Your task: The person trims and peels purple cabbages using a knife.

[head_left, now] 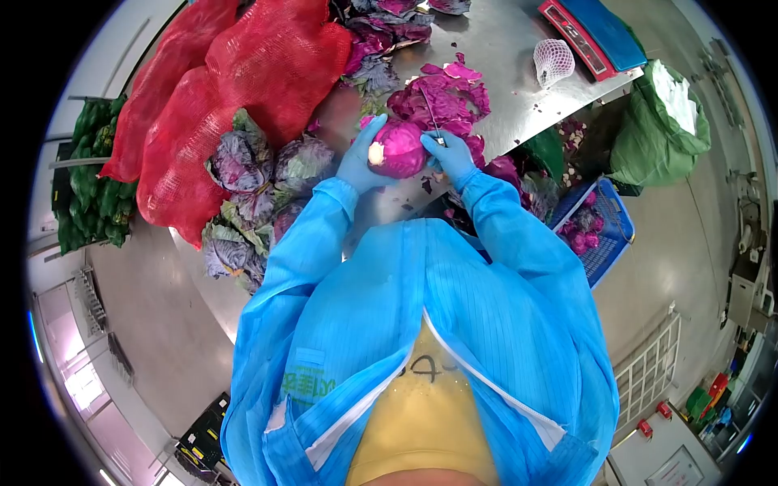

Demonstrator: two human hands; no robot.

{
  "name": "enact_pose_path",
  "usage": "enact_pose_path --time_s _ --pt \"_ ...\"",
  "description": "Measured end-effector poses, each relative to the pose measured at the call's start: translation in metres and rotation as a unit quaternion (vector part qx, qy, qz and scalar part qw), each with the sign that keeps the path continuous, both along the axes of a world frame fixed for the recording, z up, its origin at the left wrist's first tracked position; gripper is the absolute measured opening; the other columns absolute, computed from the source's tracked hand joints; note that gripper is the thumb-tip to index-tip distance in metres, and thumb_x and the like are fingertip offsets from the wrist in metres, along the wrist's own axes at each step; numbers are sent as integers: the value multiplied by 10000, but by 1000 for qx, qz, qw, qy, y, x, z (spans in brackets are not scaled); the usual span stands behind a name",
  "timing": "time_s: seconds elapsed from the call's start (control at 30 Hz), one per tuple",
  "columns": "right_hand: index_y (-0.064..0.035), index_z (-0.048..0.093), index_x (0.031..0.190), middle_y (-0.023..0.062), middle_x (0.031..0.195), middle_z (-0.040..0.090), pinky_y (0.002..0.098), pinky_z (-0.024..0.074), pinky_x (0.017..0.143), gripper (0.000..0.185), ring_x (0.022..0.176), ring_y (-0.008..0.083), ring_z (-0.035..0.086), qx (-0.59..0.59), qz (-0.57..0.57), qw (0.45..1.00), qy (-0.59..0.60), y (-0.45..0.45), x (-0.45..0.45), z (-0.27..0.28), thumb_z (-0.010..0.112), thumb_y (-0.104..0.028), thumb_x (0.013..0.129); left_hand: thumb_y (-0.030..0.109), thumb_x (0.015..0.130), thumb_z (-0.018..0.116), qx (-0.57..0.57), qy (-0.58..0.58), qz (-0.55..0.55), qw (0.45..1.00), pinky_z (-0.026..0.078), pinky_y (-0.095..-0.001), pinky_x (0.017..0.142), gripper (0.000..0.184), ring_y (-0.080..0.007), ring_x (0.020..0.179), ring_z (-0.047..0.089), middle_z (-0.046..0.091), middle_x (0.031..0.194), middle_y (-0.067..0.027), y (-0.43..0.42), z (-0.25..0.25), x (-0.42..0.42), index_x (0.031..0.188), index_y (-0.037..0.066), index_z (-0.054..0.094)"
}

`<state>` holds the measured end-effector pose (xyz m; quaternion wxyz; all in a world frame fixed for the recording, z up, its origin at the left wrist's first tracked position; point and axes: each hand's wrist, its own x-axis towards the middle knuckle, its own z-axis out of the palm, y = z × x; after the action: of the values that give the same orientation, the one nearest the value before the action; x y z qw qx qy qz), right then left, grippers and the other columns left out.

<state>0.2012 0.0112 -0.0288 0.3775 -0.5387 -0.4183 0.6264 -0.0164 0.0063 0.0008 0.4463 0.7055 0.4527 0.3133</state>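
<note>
A trimmed red cabbage (403, 151) with a pale cut stem end is in front of my body, above the steel table (506, 36). Gloved in blue, my left hand (361, 162) wraps round the cabbage's left side. My right hand (452, 157), also gloved, is closed round a small knife (438, 139) at the cabbage's right side; its thin blade points away from me and its handle is mostly hidden in the fingers. Just beyond lie loose purple cabbage leaves (442, 99). Untrimmed red cabbages (243, 182) with dull outer leaves are piled to my left.
Red mesh sacks (263, 69) stand at the back left. A white foam net (553, 62) and a red-and-blue scale (579, 36) sit at the back right. Off the table's right edge are a green bag (660, 134) and a blue crate (604, 251) holding purple pieces.
</note>
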Motion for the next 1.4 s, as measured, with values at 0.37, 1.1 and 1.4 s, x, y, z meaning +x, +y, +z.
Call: enact_pose_path --time_s 0.37,1.1,1.4 --pt "-96 553 1192 35 779 594 263 463 536 481 633 124 589 3 5 1000 30 -13 -6 23 586 -449 866 302 419 904 -35 -99 187 977 421 -393 973 1052 -299 1138 499 478 1247 -164 -17 -19 -3 1315 68 406" --pt "-174 241 1435 249 888 634 501 474 701 629 804 405 617 129 174 903 -372 -27 -26 51 295 -541 928 375 471 855 0 228 234 945 387 -399 991 1096 -346 1202 429 430 1278 -227 -23 21 33 1316 -55 305" --pt "-219 294 1413 216 813 641 499 479 679 578 749 388 622 107 193 877 -426 -15 -20 59 275 -541 933 355 486 849 -25 295 180 938 429 -399 937 1095 -365 1123 482 451 1230 -242 -19 51 47 1307 -74 265"
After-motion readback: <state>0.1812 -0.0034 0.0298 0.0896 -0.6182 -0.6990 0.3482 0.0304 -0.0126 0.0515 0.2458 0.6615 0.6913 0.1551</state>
